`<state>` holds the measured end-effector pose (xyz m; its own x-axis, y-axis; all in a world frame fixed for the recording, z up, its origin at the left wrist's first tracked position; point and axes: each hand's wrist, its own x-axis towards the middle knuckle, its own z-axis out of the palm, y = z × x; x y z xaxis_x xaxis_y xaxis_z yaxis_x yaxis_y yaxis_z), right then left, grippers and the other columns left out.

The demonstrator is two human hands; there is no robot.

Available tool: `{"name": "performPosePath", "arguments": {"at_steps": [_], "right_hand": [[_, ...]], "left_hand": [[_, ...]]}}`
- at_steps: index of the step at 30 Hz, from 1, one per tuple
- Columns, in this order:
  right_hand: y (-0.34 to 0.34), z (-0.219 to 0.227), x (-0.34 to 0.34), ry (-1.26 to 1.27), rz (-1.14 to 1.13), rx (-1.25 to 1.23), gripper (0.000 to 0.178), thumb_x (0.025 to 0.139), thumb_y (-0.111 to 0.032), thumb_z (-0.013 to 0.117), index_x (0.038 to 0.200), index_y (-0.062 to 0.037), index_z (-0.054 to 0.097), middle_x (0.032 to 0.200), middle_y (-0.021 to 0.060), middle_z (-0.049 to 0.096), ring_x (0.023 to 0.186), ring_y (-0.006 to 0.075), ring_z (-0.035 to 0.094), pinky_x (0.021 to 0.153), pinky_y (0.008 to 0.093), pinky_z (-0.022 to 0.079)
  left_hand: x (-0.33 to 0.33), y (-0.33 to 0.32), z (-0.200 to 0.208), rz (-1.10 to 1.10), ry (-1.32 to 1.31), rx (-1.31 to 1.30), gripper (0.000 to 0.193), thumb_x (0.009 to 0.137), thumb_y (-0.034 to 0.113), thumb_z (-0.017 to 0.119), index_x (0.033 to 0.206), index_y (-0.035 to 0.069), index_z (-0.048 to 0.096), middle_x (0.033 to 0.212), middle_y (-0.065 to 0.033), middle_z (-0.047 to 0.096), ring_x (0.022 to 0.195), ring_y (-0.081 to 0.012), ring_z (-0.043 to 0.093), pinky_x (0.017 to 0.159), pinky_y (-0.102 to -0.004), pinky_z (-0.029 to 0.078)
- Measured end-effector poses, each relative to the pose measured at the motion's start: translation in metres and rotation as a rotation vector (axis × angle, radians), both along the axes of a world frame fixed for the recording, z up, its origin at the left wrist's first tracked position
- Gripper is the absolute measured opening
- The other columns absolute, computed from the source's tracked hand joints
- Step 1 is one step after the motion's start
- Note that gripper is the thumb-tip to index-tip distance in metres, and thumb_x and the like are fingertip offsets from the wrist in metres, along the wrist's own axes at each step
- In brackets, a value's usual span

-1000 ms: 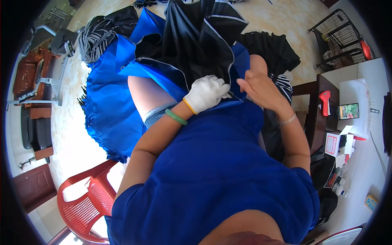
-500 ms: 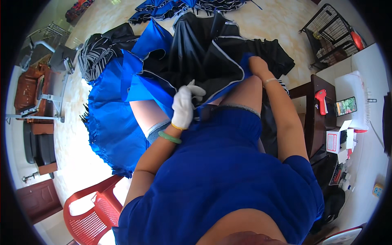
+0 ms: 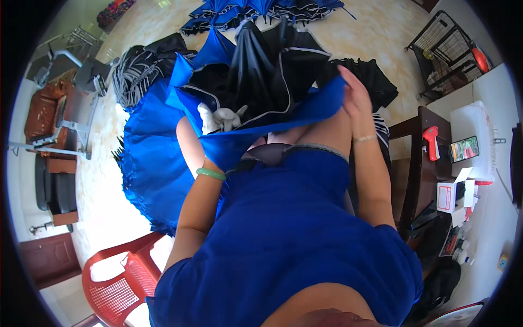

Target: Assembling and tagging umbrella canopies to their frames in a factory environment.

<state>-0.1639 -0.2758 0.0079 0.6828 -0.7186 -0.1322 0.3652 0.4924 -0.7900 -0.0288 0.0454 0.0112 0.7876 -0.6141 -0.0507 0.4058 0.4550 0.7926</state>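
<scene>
A partly spread umbrella (image 3: 253, 60), black inside and blue outside with pale piping along its edges, lies over my lap. My left hand (image 3: 222, 119), in a white glove, is curled against its black side. A blue fold of the canopy covers part of that wrist, above a green bangle (image 3: 211, 174). My bare right hand (image 3: 357, 101) pinches the canopy's blue edge at the right, its fingers fairly straight; the thumb is partly hidden. Between the two hands a blue strip is drawn out across my thighs.
Blue umbrella canopies (image 3: 155, 147) are piled at the left, with black striped ones (image 3: 136, 76) behind. More umbrellas (image 3: 261, 13) lie on the far floor. A red chair (image 3: 122, 278) stands near left. On the right, a dark table (image 3: 427, 136) bears a red glue gun (image 3: 431, 143).
My left hand has moved forward and left onto the black fabric. My right hand has come up with the blue edge, and the strip between them is now pulled straighter.
</scene>
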Motion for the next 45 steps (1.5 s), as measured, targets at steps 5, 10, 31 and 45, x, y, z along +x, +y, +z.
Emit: {"name": "performPosePath", "arguments": {"at_steps": [5,10,31,45], "right_hand": [[0.093,0.051,0.079,0.08,0.226,-0.714,0.02,0.088,-0.016,0.059,0.102,-0.0097,0.071,0.068,-0.0018,0.059,0.057,0.0084,0.046,0.052,0.0263,0.039],[0.182,0.046,0.067,-0.21,0.384,-0.92,0.015,0.087,-0.011,0.06,0.095,-0.0057,0.07,0.073,0.0031,0.056,0.068,0.0114,0.052,0.062,0.0258,0.042],[0.148,0.05,-0.037,-0.007,0.381,-0.737,0.015,0.085,-0.004,0.062,0.097,-0.0048,0.07,0.093,0.0074,0.062,0.08,0.0181,0.062,0.072,0.0279,0.049],[0.14,0.064,-0.046,0.197,0.141,-1.18,0.008,0.083,-0.009,0.065,0.086,-0.0021,0.066,0.083,0.0067,0.061,0.073,0.0198,0.062,0.064,0.0285,0.048]], "left_hand": [[-0.011,0.01,0.023,0.169,0.053,0.123,0.063,0.09,0.064,0.043,0.071,0.005,0.056,0.068,-0.0061,0.057,0.063,-0.0143,0.052,0.079,-0.0297,0.048],[0.041,0.04,0.017,0.175,0.056,0.221,0.057,0.094,0.054,0.045,0.099,-0.001,0.06,0.081,-0.011,0.062,0.075,-0.019,0.055,0.098,-0.0357,0.043],[-0.039,-0.012,0.029,-0.119,-1.155,0.551,0.03,0.094,0.019,0.045,0.103,-0.004,0.061,0.1,-0.0093,0.063,0.093,-0.0184,0.058,0.085,-0.0285,0.044],[-0.034,-0.052,0.023,-0.17,-1.254,0.66,0.029,0.09,0.027,0.054,0.082,-0.001,0.06,0.076,-0.0126,0.057,0.07,-0.0259,0.057,0.066,-0.0338,0.045]]}}
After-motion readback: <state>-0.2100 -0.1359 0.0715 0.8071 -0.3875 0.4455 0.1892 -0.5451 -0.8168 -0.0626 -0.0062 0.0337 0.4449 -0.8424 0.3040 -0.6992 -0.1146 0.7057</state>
